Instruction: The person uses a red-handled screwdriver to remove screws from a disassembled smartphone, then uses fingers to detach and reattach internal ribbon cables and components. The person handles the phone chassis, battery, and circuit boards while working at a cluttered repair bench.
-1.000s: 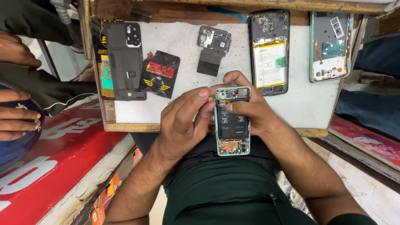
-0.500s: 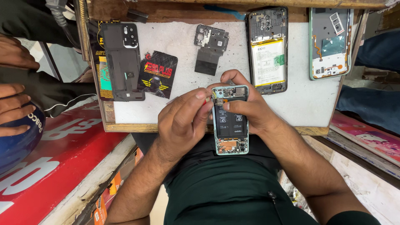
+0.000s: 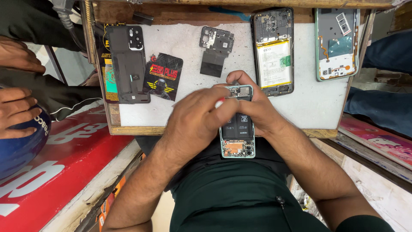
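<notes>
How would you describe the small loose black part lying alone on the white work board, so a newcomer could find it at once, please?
Start at the white work board and look along its far half. Between the black card and the opened phone with the white and yellow battery lies a loose black part. Unlike the whole phones around it, it is a small cover plate with a dark flap.

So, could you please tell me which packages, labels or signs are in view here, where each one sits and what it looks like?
Black square sachet: on the white worktop, left of centre; red and yellow print.
Yellow-edged white battery label: on the open phone lying at upper centre-right; rectangular.
Black battery label: on the opened phone held in the left hand and right hand.
Red sign board: lower left; white lettering.
</notes>
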### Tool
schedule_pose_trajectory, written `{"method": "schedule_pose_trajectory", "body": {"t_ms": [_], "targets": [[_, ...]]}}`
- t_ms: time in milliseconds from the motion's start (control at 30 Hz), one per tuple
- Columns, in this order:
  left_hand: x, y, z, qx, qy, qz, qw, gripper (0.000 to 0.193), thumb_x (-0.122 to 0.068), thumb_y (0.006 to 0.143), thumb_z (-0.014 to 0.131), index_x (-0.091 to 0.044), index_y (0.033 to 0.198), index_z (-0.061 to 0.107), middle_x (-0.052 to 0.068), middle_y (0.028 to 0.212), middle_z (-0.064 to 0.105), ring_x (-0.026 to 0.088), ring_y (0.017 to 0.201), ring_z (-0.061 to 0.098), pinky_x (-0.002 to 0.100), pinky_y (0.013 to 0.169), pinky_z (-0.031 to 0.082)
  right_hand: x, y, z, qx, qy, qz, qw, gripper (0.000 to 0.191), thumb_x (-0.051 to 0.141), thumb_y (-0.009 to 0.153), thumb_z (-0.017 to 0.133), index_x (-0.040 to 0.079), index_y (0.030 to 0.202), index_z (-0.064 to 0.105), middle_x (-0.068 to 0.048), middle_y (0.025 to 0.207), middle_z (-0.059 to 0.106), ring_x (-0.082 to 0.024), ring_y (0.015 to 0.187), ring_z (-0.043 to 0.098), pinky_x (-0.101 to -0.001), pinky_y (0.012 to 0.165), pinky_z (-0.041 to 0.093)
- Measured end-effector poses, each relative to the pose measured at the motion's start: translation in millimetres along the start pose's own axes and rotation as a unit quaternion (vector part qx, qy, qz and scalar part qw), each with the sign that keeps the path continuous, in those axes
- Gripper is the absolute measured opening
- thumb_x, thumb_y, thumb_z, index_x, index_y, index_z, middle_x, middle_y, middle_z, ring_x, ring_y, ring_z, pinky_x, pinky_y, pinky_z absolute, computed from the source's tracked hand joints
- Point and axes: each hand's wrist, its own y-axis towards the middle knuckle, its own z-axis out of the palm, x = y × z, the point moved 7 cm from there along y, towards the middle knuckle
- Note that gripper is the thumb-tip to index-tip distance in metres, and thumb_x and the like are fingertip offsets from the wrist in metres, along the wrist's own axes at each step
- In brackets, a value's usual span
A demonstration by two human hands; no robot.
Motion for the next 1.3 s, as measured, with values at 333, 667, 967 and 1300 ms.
{"method": "schedule_pose_trajectory", "body": {"t_ms": [333, 667, 967, 1300], "targets": [[6.9, 1.8, 5.5, 0.002, 0.009, -0.047, 0.999, 0.062, 0.007, 0.085, 0.074, -0.017, 0.131, 0.041, 0.008, 0.113, 0.067, 0.031, 0.094, 0.073, 0.041, 0.071, 0.061, 1.0, -5.8, 3.5, -0.001, 0.01, -0.012, 1.0, 0.037, -0.004, 0.097, 0.065, 0.008, 0.125, 0.046, -0.007, 0.098, 0.065, -0.013, 0.084, 0.07, -0.0254, 0.066, 0.062], [3.3, -11.3, 10.2, -0.038, 0.012, -0.03, 0.999, 0.064, 0.008, 0.085, 0.071, -0.019, 0.133, 0.037, 0.008, 0.109, 0.065, 0.031, 0.089, 0.072, 0.038, 0.068, 0.061, -0.3, -7.8, 8.3, -0.033, -0.035, -0.019, 0.999, 0.03, -0.006, 0.092, 0.064, 0.007, 0.115, 0.051, -0.005, 0.092, 0.064, -0.011, 0.078, 0.068, -0.0234, 0.063, 0.06], [-3.2, -14.8, 3.4, -0.058, -0.006, -0.017, 0.998, 0.069, 0.014, 0.087, 0.066, -0.018, 0.14, 0.035, 0.01, 0.112, 0.065, 0.031, 0.095, 0.073, 0.037, 0.075, 0.064, 0.5, -12.4, 17.3, -0.025, -0.037, -0.026, 0.999, 0.03, -0.008, 0.09, 0.061, 0.007, 0.114, 0.053, -0.005, 0.095, 0.064, -0.01, 0.08, 0.067, -0.0228, 0.066, 0.06], [38.8, -28.3, 31.8, 0.024, 0.029, -0.194, 0.98, 0.028, 0.0, 0.093, 0.07, -0.013, 0.115, 0.058, 0.006, 0.093, 0.073, 0.026, 0.086, 0.074, 0.04, 0.068, 0.059, -1.4, -12.8, 6.6, -0.035, -0.082, -0.028, 0.996, 0.035, -0.008, 0.087, 0.06, 0.008, 0.117, 0.051, -0.011, 0.101, 0.069, -0.019, 0.088, 0.07, -0.0323, 0.074, 0.064]]}}
